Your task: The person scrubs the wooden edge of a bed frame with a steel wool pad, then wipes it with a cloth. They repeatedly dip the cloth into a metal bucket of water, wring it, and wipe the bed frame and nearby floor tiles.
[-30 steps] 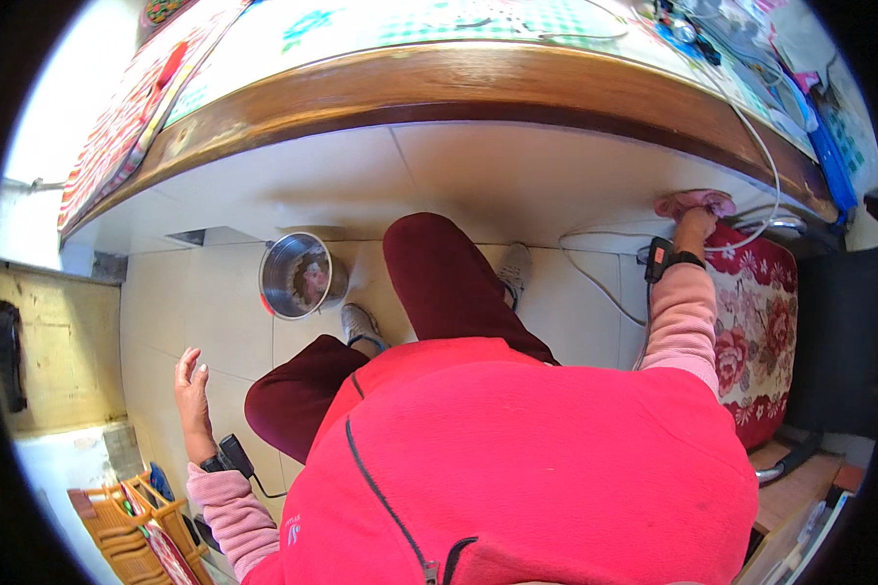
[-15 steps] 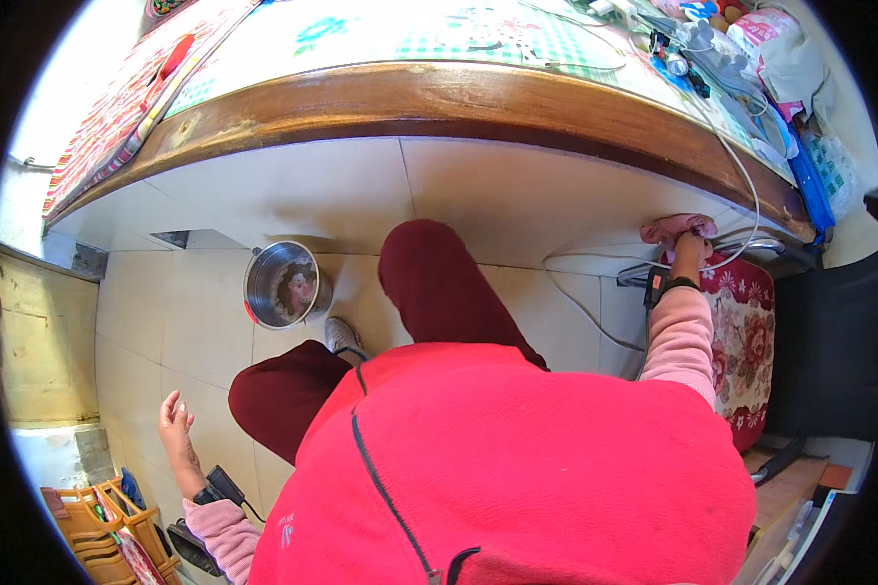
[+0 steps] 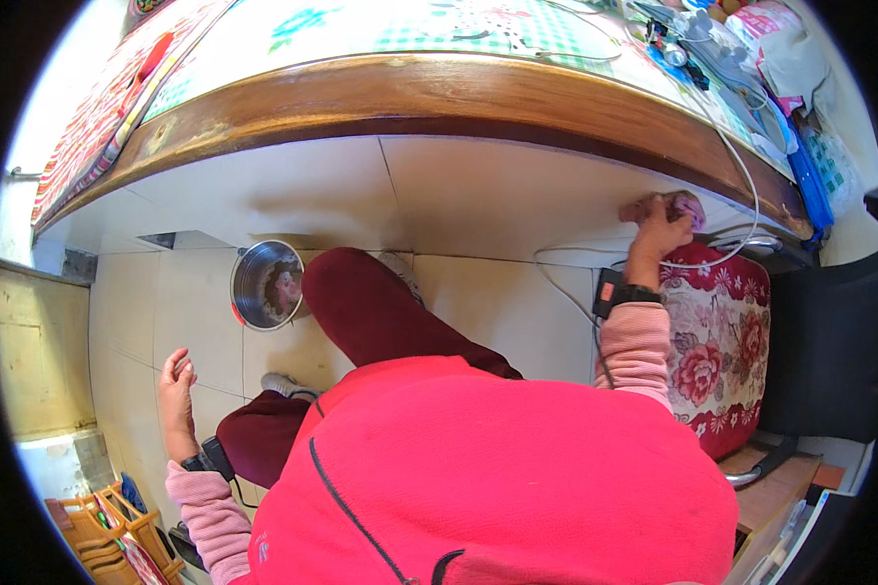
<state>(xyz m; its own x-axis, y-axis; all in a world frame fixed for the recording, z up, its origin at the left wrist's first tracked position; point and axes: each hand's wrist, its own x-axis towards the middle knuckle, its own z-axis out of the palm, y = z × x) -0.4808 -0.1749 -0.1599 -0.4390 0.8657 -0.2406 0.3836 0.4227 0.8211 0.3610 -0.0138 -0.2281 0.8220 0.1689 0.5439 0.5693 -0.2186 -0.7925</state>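
My right hand [image 3: 661,232] grips a crumpled pink cloth [image 3: 691,207] and presses it to the white tiled face [image 3: 498,200] beneath the wooden edge, at the right. Part of the cloth shows on either side of my fingers. Off to the left, my left hand [image 3: 176,390] hangs above the floor, fingers loosely bent and apart, holding nothing. A round metal bucket [image 3: 251,310] stands on the floor by my knee, with water and something pink inside.
A thick wooden edge [image 3: 400,97] runs across the top, with a patterned cover above it. White cable [image 3: 751,190] loops down near my right hand. A chair with a floral cushion [image 3: 707,366] stands at the right; orange plastic racks [image 3: 112,546] sit lower left.
My right hand has shifted slightly left and up along the tiles with the cloth. My left hand has risen a little. My legs have moved left, bringing one knee close to the bucket.
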